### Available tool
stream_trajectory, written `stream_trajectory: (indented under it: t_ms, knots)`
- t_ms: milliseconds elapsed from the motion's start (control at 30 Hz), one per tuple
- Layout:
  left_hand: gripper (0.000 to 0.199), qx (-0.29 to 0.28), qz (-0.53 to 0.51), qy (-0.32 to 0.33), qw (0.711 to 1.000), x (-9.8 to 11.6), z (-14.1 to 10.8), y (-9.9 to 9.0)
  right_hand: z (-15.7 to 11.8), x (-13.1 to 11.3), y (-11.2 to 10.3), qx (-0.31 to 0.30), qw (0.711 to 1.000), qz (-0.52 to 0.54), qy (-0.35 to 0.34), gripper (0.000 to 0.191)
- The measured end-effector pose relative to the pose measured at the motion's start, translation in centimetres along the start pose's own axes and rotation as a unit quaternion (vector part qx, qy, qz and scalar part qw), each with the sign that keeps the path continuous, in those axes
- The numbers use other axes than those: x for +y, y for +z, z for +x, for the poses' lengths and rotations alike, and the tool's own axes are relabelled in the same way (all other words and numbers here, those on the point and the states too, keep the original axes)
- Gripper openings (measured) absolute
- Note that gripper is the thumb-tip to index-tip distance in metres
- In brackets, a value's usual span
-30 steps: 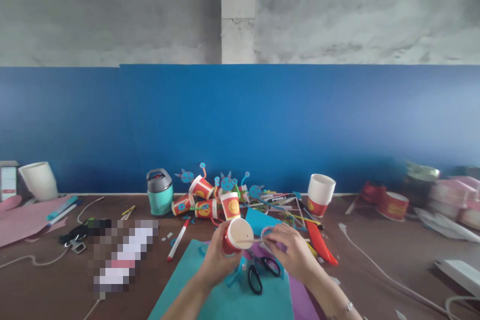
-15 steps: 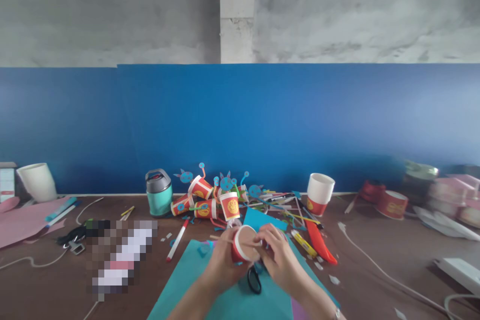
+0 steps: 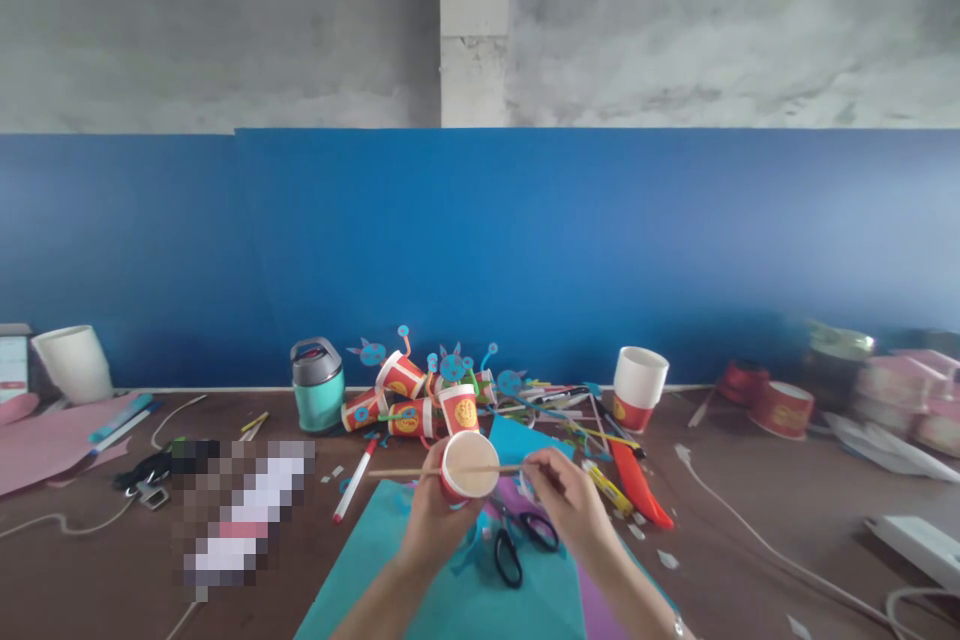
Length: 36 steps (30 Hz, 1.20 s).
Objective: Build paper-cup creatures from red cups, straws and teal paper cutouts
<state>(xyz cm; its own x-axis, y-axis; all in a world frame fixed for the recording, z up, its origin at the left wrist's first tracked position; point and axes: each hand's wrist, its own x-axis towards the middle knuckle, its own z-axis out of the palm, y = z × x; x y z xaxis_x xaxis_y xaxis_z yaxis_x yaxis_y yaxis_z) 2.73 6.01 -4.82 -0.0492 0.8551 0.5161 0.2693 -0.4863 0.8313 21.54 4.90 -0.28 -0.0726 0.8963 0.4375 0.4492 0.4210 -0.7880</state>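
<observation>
My left hand (image 3: 442, 525) is wrapped around a red-and-white paper cup (image 3: 448, 492), its open mouth tilted toward me. A thin wooden stick (image 3: 401, 473) runs sideways across the cup and juts out well past its left side. Whether it pierces both walls I cannot tell. With closed fingertips, my right hand (image 3: 566, 495) pinches the stick's right end. Below the hands, black-handled scissors (image 3: 508, 560) lie on a turquoise paper sheet (image 3: 420, 610), beside blue paper scraps and a purple sheet (image 3: 598, 617).
Behind the hands lie several decorated paper cups (image 3: 411, 417) with blue paper faces. A turquoise flask (image 3: 319, 400) and a red-capped marker (image 3: 355, 482) are at left. Stacked white cups (image 3: 641, 378), a glue stick (image 3: 607, 488) and an orange-red object (image 3: 637, 485) are at right.
The cup has moved slightly left and up, its mouth turned more toward me. My right hand has shifted right and now pinches the stick's end. More of the scissors shows.
</observation>
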Motion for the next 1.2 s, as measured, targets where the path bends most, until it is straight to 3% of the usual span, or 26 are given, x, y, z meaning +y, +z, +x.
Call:
stream_trajectory:
  t_ms: [133, 233, 300, 400, 500, 633, 733, 800, 833, 900, 1000, 1067, 1200]
  knots:
    - [0.056, -0.022, 0.010, 0.031, 0.999, 0.3, 0.0, 0.0, -0.7, -0.9, 0.5, -0.024, 0.992, -0.077, -0.096, 0.022]
    - [0.058, -0.026, 0.095, 0.099, 0.990, 0.4, -0.1, 0.0, -1.0, -1.2, 0.1, 0.041, 0.985, -0.125, -0.112, 0.025]
    - [0.063, -0.020, 0.201, 0.146, 0.969, 0.8, -0.3, 0.2, -1.2, -1.6, -0.1, 0.075, 0.974, -0.156, -0.147, 0.032]
    - [0.058, -0.006, 0.351, 0.199, 0.915, 1.6, -0.9, 0.8, -1.5, -2.7, 0.1, 0.009, 0.948, -0.210, -0.239, 0.043]
    - [0.047, 0.020, 0.412, 0.257, 0.874, 1.8, -1.4, 1.3, -1.8, -3.9, 0.7, -0.042, 0.927, -0.246, -0.280, 0.040]
    - [0.046, 0.031, 0.439, 0.265, 0.858, 1.4, -1.3, 1.5, -3.1, -4.6, 1.1, -0.106, 0.940, -0.163, -0.282, 0.035]
    - [0.054, 0.028, 0.446, 0.228, 0.865, 1.3, -0.9, 1.2, -4.9, -4.0, 1.1, -0.157, 0.944, -0.079, -0.280, 0.023]
    - [0.063, 0.036, 0.437, 0.186, 0.880, 1.5, -0.7, 0.8, -5.5, -3.4, 1.0, -0.122, 0.967, 0.022, -0.223, 0.022]
    - [0.066, 0.046, 0.429, 0.168, 0.886, 1.6, -0.6, 0.6, -5.4, -3.0, 0.9, -0.053, 0.979, 0.107, -0.164, 0.034]
    - [0.068, 0.079, 0.411, 0.154, 0.895, 1.6, -0.4, 0.2, -4.4, -2.5, 0.4, 0.016, 0.983, 0.146, -0.113, 0.055]
    - [0.065, 0.115, 0.373, 0.155, 0.908, 1.0, -0.2, -0.1, -1.9, -2.4, -0.5, 0.108, 0.978, 0.177, -0.031, 0.045]
    - [0.062, 0.125, 0.351, 0.151, 0.915, 0.4, -0.1, -0.1, -0.7, -2.6, -0.8, 0.050, 0.968, 0.231, 0.088, 0.039]
    - [0.057, 0.134, 0.352, 0.133, 0.917, 0.2, 0.1, -0.1, -0.3, -2.6, -0.5, -0.178, 0.925, 0.257, 0.217, 0.042]
